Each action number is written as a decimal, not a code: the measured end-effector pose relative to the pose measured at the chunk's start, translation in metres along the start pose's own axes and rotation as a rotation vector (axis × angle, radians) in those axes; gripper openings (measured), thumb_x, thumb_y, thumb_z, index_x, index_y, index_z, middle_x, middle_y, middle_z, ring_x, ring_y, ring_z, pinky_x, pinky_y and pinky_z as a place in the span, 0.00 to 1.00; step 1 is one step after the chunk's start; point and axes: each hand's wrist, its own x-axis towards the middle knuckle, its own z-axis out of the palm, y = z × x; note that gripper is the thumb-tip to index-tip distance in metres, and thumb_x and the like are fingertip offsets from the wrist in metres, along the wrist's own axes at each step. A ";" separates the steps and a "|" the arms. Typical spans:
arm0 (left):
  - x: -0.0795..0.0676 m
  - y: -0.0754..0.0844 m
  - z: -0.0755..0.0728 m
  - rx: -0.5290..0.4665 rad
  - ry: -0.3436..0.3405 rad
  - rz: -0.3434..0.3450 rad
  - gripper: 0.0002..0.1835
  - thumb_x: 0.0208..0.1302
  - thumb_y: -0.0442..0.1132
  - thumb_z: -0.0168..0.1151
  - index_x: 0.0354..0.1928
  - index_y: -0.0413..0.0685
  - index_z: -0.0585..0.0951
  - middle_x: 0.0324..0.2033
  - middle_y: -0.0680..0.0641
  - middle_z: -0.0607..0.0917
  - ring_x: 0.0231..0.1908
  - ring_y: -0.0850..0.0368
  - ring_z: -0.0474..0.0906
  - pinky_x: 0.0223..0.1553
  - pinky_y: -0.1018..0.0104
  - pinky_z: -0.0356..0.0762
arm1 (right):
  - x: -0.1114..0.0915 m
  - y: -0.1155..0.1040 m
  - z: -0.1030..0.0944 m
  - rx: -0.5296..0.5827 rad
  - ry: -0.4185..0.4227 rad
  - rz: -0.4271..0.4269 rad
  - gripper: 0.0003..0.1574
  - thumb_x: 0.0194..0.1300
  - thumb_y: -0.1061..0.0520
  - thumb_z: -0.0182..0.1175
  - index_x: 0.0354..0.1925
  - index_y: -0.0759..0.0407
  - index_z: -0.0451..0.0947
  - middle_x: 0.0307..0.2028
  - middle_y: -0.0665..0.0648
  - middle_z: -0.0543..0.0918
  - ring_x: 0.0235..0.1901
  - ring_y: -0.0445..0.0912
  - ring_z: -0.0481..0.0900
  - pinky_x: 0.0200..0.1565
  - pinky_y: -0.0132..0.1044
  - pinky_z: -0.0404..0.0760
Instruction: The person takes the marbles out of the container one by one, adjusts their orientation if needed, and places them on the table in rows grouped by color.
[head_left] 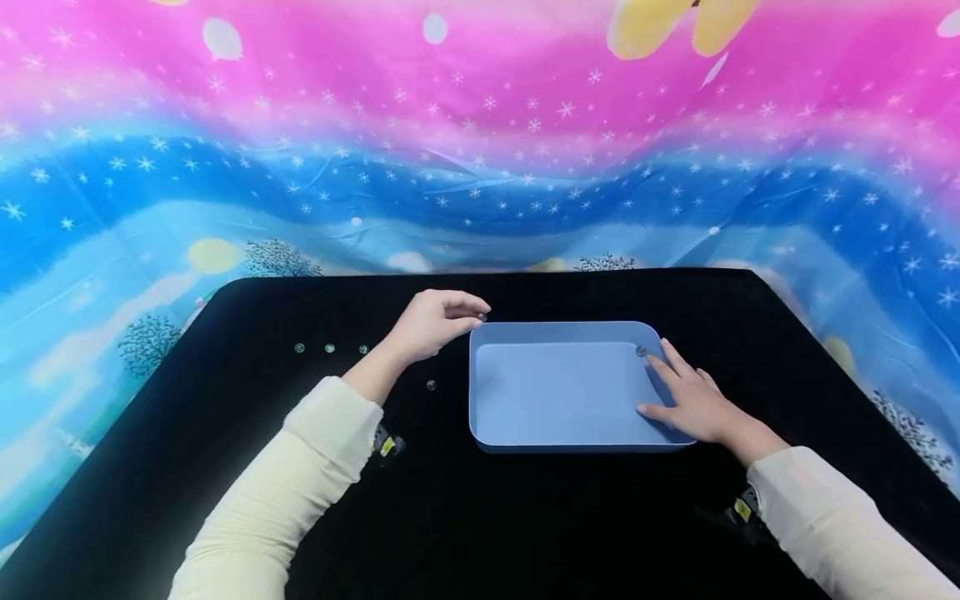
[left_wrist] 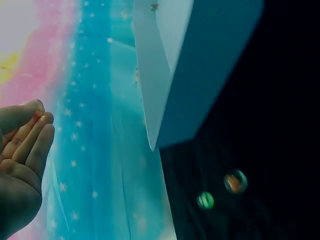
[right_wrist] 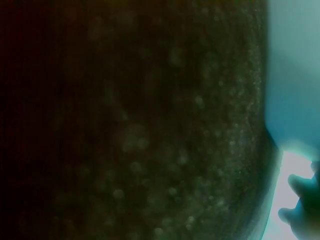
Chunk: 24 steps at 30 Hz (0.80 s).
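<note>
My left hand [head_left: 435, 323] pinches a small glass marble [head_left: 482, 317] between thumb and fingertips, just above the far left corner of a light blue tray [head_left: 555, 333]. In the left wrist view a reddish bit of that marble [left_wrist: 37, 115] shows between the fingertips. My right hand [head_left: 697, 400] lies over the tray's right wall with fingers spread, the thumb and one finger reaching inside. Near that fingertip, at the far right corner inside the tray, is another marble [head_left: 641, 352]. The right wrist view is mostly dark and blurred.
Left of the tray, several marbles lie on the black table [head_left: 480, 533], among them a green one [head_left: 330, 348] and a nearer one [head_left: 431, 385]. A patterned pink and blue cloth [head_left: 480, 167] hangs behind the table's far edge.
</note>
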 end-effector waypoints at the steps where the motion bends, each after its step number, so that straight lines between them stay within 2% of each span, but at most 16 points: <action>1: -0.004 -0.003 -0.003 -0.001 0.007 -0.008 0.12 0.57 0.39 0.57 0.44 0.49 0.78 0.41 0.49 0.80 0.41 0.63 0.75 0.40 0.66 0.72 | 0.000 0.000 0.000 0.001 -0.001 0.001 0.53 0.55 0.36 0.52 0.63 0.69 0.45 0.63 0.68 0.31 0.59 0.66 0.41 0.50 0.65 0.40; 8: -0.033 -0.020 -0.017 -0.012 0.049 0.012 0.11 0.57 0.37 0.57 0.43 0.49 0.79 0.40 0.50 0.80 0.40 0.62 0.76 0.40 0.65 0.73 | 0.000 -0.002 0.001 0.017 -0.002 0.000 0.56 0.54 0.34 0.51 0.63 0.70 0.43 0.63 0.68 0.30 0.59 0.67 0.41 0.50 0.66 0.40; 16: -0.059 -0.033 -0.025 0.012 0.079 -0.037 0.11 0.58 0.36 0.56 0.43 0.47 0.78 0.40 0.49 0.80 0.42 0.60 0.75 0.39 0.61 0.74 | -0.001 -0.002 0.003 0.030 -0.002 0.003 0.57 0.53 0.34 0.52 0.64 0.69 0.43 0.63 0.68 0.31 0.59 0.66 0.42 0.50 0.65 0.40; 24: -0.077 -0.048 -0.032 0.017 0.110 -0.068 0.12 0.57 0.35 0.56 0.44 0.45 0.78 0.40 0.47 0.80 0.42 0.57 0.76 0.40 0.59 0.73 | -0.001 -0.002 0.002 0.036 0.009 -0.006 0.57 0.53 0.34 0.52 0.64 0.70 0.42 0.63 0.68 0.31 0.59 0.66 0.41 0.50 0.66 0.40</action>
